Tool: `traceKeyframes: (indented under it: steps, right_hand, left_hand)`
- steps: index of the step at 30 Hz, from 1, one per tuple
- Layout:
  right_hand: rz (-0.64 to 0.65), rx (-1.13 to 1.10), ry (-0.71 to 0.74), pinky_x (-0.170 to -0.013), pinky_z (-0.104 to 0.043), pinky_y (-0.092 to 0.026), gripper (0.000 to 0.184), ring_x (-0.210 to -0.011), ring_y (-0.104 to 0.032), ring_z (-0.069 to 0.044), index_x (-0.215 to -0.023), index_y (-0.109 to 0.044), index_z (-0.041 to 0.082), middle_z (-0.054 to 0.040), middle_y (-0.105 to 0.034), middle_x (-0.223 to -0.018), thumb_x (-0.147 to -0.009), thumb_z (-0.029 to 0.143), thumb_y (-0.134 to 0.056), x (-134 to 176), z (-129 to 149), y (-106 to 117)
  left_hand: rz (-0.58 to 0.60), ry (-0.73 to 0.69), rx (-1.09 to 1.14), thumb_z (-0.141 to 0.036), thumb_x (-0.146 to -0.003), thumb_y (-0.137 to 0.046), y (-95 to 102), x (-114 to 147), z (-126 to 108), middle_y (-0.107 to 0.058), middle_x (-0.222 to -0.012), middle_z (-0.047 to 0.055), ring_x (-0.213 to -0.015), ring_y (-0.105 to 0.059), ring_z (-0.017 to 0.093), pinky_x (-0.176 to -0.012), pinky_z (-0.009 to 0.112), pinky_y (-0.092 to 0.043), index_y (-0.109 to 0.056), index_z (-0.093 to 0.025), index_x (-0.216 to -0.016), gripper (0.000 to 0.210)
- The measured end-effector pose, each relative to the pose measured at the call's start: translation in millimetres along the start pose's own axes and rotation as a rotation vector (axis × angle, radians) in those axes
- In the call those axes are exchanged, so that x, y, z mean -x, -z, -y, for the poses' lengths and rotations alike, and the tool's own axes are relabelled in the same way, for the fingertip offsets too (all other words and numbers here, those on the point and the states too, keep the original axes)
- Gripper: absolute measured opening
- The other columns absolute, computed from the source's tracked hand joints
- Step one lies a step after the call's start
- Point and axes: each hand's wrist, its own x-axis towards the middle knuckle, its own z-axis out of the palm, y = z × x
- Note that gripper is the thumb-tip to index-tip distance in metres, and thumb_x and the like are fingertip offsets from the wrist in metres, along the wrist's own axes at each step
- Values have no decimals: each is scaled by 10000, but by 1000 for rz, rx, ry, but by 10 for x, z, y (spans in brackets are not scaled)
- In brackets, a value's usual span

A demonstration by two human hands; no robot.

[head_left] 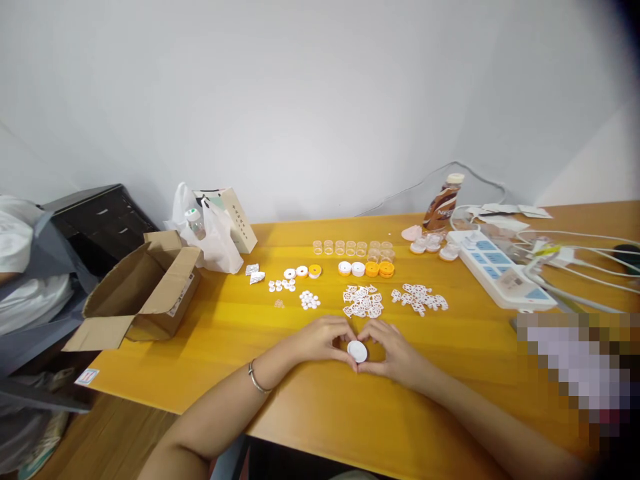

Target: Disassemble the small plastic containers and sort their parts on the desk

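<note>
Between my two hands is a round white plastic disc (357, 351), pinched at its rim just above the table's front half. My left hand (327, 340) closes on its left side with thumb and fingers. From the right, my right hand (393, 353) grips the same disc. Beyond the hands lie two piles of small white plastic pieces (363, 302), the second pile (420, 299) further right. White and orange round caps (358, 269) stand in a row behind them, with clear cups (340, 247) farther back. Small white discs (310, 300) are heaped to the left.
An open cardboard box (165, 293) and a white plastic bag (217, 240) stand at the left. A power strip (500, 270) with cables and a brown bottle (443, 203) are at the right. A person's sleeve (15, 227) shows at the far left.
</note>
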Motion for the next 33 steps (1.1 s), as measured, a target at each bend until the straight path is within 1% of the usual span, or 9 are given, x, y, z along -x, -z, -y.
traceKeyframes:
  steps: [4, 9, 13, 19, 23, 25, 27, 31, 33]
  right_hand:
    - [-22, 8, 4, -746, -357, -386, 255, -832, -531, -211, -776, -560, 236, -21, -588, -832, -698, 445, -682, 0, -18, -9]
    - [-52, 33, 10, -723, -338, -379, 151, -802, -527, -203, -759, -552, 236, -12, -584, -800, -702, 317, -666, 10, -31, -45]
    - [-60, 59, 18, -706, -325, -368, 162, -794, -523, -197, -786, -540, 235, -7, -577, -802, -673, 233, -657, 14, -19, -56]
    - [-88, 78, 26, -685, -326, -383, 154, -761, -524, -191, -776, -517, 230, -11, -573, -787, -705, 280, -645, 11, -41, -73]
    - [-51, 48, 21, -711, -350, -409, 188, -798, -538, -211, -791, -539, 237, -21, -585, -815, -713, 356, -661, 6, -53, -45]
    - [-42, 34, 8, -722, -357, -418, 189, -804, -545, -214, -780, -541, 237, -24, -589, -820, -709, 358, -667, 6, -50, -29]
    - [-43, 20, 1, -736, -359, -423, 186, -807, -553, -210, -789, -541, 239, -21, -592, -829, -711, 351, -668, 9, -49, -24]
    - [-59, 5, 11, -753, -355, -423, 206, -818, -561, -203, -828, -545, 243, -13, -596, -831, -708, 347, -678, 17, -53, -35]
    - [-59, 6, 12, -751, -353, -422, 199, -811, -561, -201, -825, -542, 244, -13, -597, -826, -713, 344, -673, 18, -48, -32]
  left_hand:
    - [-26, -1, 32, -478, -651, -695, -18, 11, 15, -602, -745, 33, -705, -547, 131, -629, 210, -420, -616, -135, -809, 385]
    - [-51, 51, 93, -454, -653, -705, -25, 20, 0, -621, -753, 31, -693, -565, 123, -623, 200, -435, -632, -136, -814, 364]
    - [-72, 107, 132, -429, -629, -728, -40, 17, -23, -644, -765, 35, -680, -575, 120, -614, 197, -441, -644, -130, -813, 361]
    - [-161, 179, 146, -421, -621, -735, -35, 12, -69, -661, -759, 45, -665, -578, 122, -614, 207, -448, -650, -122, -791, 354]
    - [-197, 102, 131, -369, -665, -717, 7, 2, -104, -665, -841, 59, -758, -601, 147, -710, 244, -466, -648, -137, -881, 324]
    - [-259, 56, 114, -341, -679, -711, 31, -9, -104, -657, -891, 72, -809, -604, 163, -758, 272, -469, -640, -145, -942, 335]
    - [-346, 48, 71, -308, -691, -700, 62, -27, -79, -646, -924, 76, -845, -600, 173, -786, 292, -469, -634, -158, -991, 341]
    - [-529, 171, -67, -242, -728, -648, 201, -117, 63, -639, -940, 69, -862, -593, 173, -788, 292, -472, -625, -164, -1035, 318]
    - [-572, 230, -160, -233, -725, -643, 320, -200, 160, -644, -926, 69, -845, -594, 174, -800, 304, -469, -607, -151, -1071, 358]
